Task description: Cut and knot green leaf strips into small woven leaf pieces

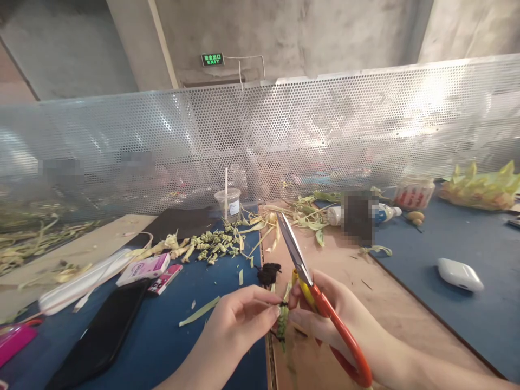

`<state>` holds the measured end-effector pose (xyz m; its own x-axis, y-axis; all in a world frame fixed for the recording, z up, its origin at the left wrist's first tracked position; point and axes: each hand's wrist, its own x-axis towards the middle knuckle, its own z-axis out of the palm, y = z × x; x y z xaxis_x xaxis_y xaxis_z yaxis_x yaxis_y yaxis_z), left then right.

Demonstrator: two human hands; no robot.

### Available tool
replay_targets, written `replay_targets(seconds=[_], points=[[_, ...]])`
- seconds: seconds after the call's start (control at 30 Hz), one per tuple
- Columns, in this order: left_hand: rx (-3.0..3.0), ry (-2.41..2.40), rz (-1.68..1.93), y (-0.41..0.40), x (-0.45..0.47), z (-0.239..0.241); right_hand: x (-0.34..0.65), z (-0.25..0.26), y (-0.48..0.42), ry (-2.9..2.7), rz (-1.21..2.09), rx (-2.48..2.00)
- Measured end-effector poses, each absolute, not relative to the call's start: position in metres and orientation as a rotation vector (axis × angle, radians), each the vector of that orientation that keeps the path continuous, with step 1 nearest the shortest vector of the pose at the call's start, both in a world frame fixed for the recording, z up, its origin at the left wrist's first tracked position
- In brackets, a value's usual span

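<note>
My left hand (239,317) pinches a small braided strip of green leaf (282,323) between thumb and fingertips, with a dark tie near its top. Closed around a pair of scissors (343,330), my right hand (349,306) has its fingertips beside or against that strip. The scissors have orange and yellow handles; their blades point up and away from me, nearly together. Just beyond the left fingers lies a dark tangled clump (268,273). A heap of small knotted green braids (219,244) rests farther back on the blue surface.
On the left lie a black phone (101,330), a pink-and-white box (143,269) and a white elongated device (85,281). A plastic cup with straw (229,203) stands near the perforated metal screen (211,146). At right are a white earbud case (460,274), a jar (414,192) and dry leaves (309,211) farther in.
</note>
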<state>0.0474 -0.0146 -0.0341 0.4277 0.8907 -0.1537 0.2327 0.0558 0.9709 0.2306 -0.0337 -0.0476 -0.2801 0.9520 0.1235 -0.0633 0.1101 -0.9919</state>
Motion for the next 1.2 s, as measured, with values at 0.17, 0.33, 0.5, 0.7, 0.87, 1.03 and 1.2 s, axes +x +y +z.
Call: replay_targets(seconds=[0.17, 0.33, 0.5, 0.7, 0.87, 1.03, 1.2], points=[[1.452, 1.075, 0.719, -0.017, 0.050, -0.036, 0.232, -0.047, -0.034, -1.453, 1.328, -0.953], [1.428, 1.081, 0.770, -0.023, 0.053, -0.033, 0.230, -0.047, -0.034, -1.445, 1.320, -0.938], [1.401, 1.068, 0.794, -0.021, 0.055, -0.031, 0.230, -0.044, -0.035, -1.459, 1.318, -0.942], [1.401, 1.059, 0.800, -0.021, 0.054, -0.032, 0.231, -0.042, -0.036, -1.492, 1.294, -0.996], [1.405, 1.058, 0.773, -0.023, 0.055, -0.031, 0.230, -0.042, -0.036, -1.475, 1.316, -0.985], [1.337, 1.018, 0.760, -0.024, 0.057, -0.028, 0.231, -0.045, -0.037, -1.462, 1.311, -0.953], [1.199, 0.948, 0.819, -0.022, 0.057, -0.028, 0.239, -0.046, -0.034, -1.551, 1.126, -1.044]])
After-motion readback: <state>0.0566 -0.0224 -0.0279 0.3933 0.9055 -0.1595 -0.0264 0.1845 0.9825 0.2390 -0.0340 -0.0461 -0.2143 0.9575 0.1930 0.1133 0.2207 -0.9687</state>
